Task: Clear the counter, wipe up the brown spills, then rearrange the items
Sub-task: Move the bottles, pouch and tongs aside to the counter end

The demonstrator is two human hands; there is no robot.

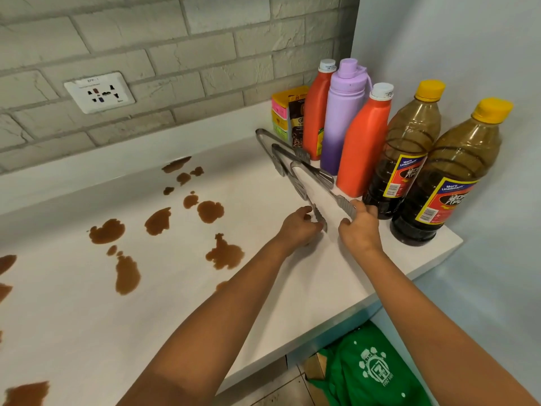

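Now I see both hands on the tongs: left grip pinches one tip, right grip the other. The tongs run toward 11 o'clock across the worktop; brown spills lie at 9 o'clock.

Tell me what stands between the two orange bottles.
In the head view, the purple flask stands between the far orange bottle and the near orange bottle.

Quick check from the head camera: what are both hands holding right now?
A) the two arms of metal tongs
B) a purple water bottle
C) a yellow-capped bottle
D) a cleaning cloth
A: the left hand and right hand each grip one arm tip of the metal tongs, spread open on the white counter.
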